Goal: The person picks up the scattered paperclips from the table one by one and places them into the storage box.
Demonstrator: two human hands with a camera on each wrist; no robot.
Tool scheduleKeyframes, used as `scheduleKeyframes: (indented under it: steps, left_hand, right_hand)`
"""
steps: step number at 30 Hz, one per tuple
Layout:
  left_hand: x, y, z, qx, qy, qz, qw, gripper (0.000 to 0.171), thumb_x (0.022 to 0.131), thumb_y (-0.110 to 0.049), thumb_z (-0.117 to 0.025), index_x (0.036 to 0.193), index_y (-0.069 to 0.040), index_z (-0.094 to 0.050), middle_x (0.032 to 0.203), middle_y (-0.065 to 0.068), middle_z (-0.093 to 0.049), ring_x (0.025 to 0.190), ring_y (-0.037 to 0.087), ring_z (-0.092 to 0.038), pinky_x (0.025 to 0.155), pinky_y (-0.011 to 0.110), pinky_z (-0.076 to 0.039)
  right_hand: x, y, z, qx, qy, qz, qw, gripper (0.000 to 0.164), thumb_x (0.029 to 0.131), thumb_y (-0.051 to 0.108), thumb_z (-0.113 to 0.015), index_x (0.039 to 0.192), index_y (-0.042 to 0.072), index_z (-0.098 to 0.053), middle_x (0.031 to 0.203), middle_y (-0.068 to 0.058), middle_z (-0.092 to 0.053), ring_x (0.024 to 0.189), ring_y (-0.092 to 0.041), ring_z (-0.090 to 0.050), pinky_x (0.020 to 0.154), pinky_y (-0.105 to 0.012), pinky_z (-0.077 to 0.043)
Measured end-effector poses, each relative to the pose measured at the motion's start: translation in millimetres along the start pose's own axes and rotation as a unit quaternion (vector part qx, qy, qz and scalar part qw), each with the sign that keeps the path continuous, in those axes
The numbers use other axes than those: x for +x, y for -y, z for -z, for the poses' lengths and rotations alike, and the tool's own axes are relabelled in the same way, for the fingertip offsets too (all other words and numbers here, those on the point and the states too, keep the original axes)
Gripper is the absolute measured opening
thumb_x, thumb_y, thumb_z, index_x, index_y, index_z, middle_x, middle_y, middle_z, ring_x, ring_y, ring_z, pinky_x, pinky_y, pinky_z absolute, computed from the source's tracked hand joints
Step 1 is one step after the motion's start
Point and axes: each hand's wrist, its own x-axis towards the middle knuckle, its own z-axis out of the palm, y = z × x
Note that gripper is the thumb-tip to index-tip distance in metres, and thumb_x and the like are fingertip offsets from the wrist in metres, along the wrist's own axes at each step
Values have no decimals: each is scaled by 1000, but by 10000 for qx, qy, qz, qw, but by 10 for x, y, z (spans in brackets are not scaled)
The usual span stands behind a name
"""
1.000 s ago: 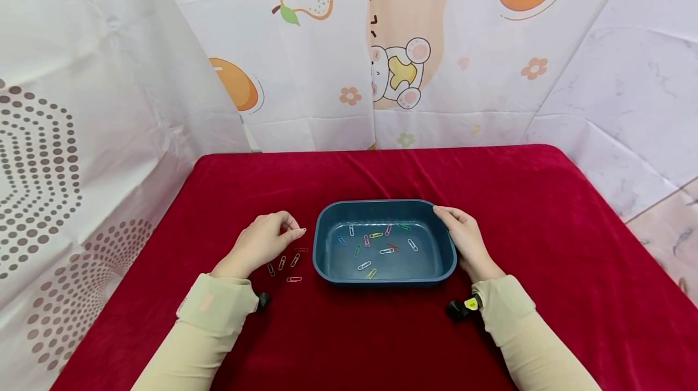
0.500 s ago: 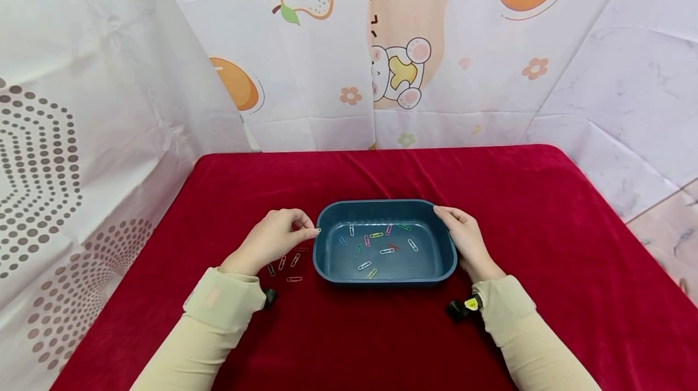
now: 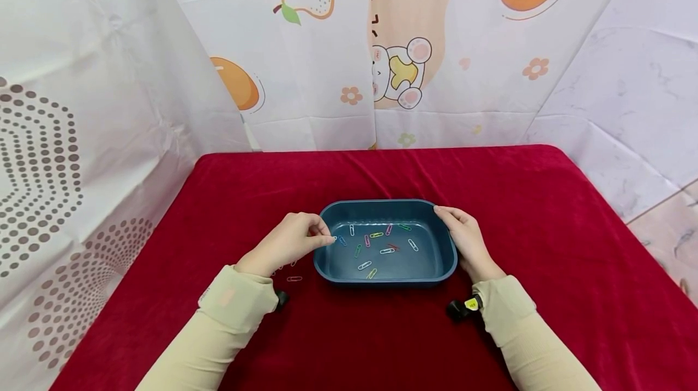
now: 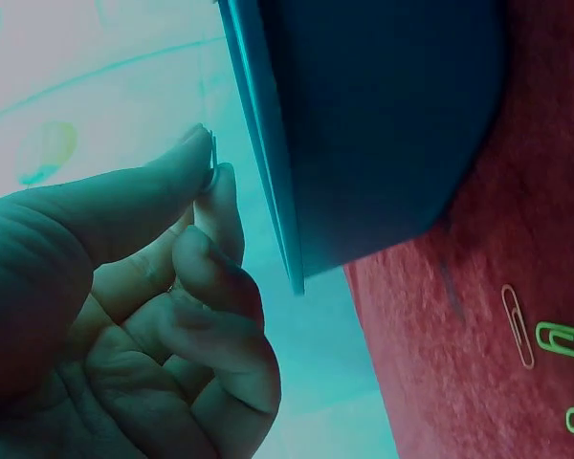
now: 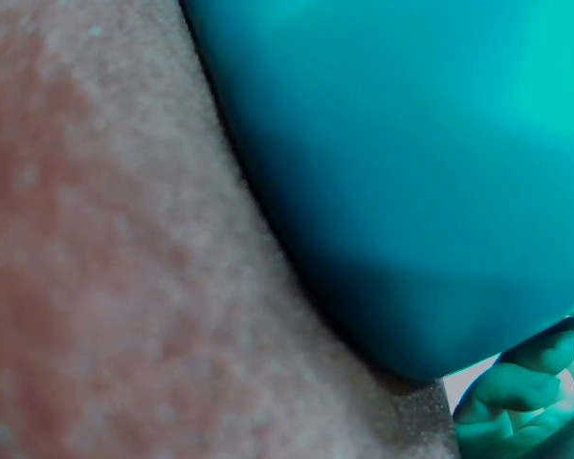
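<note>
My left hand (image 3: 291,242) pinches a small pale paper clip (image 4: 213,153) between thumb and index finger, its other fingers curled in. The fingertips overlap the left rim of a dark blue rectangular tray (image 3: 376,282) in the head view. Several coloured paper clips lie spread on the tray's floor, among them a green paper clip (image 3: 357,251) and a blue paper clip (image 3: 342,240). My right hand (image 3: 468,240) grips the tray's right side, thumb at the rim; in the right wrist view its curled fingers (image 5: 517,387) show at the tray's far corner.
On the red tablecloth (image 3: 371,342), left of the tray, lie several more paper clips, partly hidden by the left hand; a pink paper clip (image 3: 294,279) is nearest the front. A printed white curtain (image 3: 316,76) hangs behind the table.
The left hand has moved right with the pinched paper clip, from beside the tray to over its left rim. The right hand and tray stay put.
</note>
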Motion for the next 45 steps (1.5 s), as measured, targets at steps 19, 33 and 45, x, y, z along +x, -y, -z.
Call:
scheduleKeyframes:
  steps: [19, 33, 45]
  left_hand:
    - [43, -74, -129, -53, 272, -211, 9994, 9, 86, -19, -77, 81, -14, -72, 76, -6, -68, 73, 10, -58, 67, 25, -50]
    - [22, -40, -109, -261, 286, -143, 9991, 7, 87, -18, -77, 85, -14, -72, 79, -5, -68, 75, 11, -59, 69, 25, -51]
    - [-84, 37, 80, -195, 83, -102, 9997, 10, 88, -21, -76, 92, -13, -70, 81, -2, -66, 63, 13, -56, 63, 28, -51]
  right_hand:
    - [8, -6, 2, 41, 40, 45, 10000, 49, 97, 42, -60, 129, 4, -61, 90, 20, -68, 85, -1, -64, 76, -17, -54]
    - [11, -9, 0, 57, 35, 54, 10000, 48, 97, 41, -60, 128, 4, -62, 90, 21, -68, 85, -1, -64, 76, -17, -54]
    - [9, -11, 5, -2, 35, 51, 10000, 52, 97, 42, -60, 131, 3, -60, 91, 21, -68, 86, 1, -63, 77, -16, -54]
